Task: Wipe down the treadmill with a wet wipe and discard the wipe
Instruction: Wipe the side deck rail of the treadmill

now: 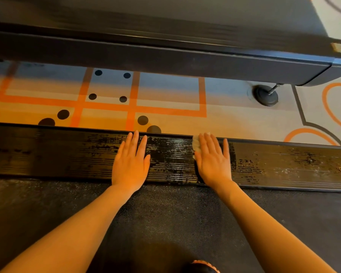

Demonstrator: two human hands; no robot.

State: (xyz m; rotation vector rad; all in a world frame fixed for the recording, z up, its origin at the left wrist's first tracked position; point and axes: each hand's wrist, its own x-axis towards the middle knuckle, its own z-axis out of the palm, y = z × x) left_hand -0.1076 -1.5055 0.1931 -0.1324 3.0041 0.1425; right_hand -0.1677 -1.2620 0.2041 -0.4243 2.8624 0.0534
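The floor here is a carpet with a pale, sandy color. It has bright orange lines that cross each other and make boxes. Inside and near the boxes are round black dots, some small and some bigger. Over on the right side the carpet shows orange loops and a thin dark curvy line. A big dark machine stands across the far side, long and low. Under its right end a small round black foot on a thin metal stem sits on the carpet. The light is warm and yellowish, and a bluish shadow lies under the machine.
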